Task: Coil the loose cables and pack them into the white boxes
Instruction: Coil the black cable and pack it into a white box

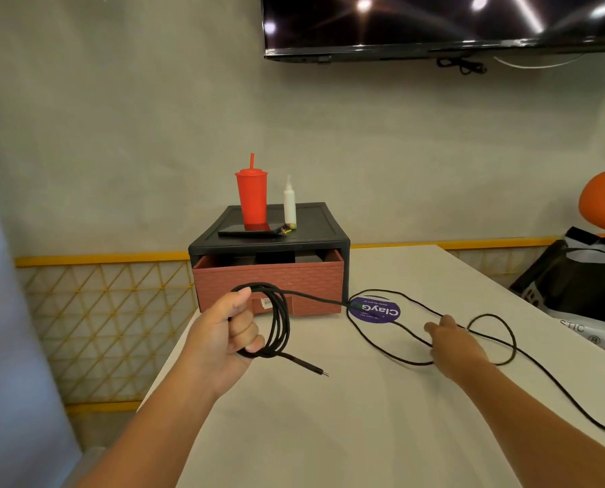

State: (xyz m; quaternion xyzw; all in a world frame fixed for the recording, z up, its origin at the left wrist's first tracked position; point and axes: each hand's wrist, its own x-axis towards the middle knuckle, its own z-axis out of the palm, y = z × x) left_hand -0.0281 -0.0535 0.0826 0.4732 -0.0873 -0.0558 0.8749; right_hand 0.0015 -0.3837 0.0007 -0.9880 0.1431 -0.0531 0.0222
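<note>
My left hand (229,332) is raised over the white table (329,434) and grips a few coiled loops of a black cable (280,322). The cable's plug end (320,372) sticks out below the hand to the right. From the coil the cable runs right across the table in loose loops (498,343) and off toward the right edge. My right hand (447,338) lies low on the table over those loose loops, fingers reaching onto the cable; its grip is blurred. No white box is in view.
A drawer unit (269,276) with a black top and a half-open reddish drawer stands at the table's far end, bearing a red cup (251,199), a white bottle (289,204) and a phone (251,231). A purple round sticker (375,309) lies beside it. Bags (576,283) sit at right.
</note>
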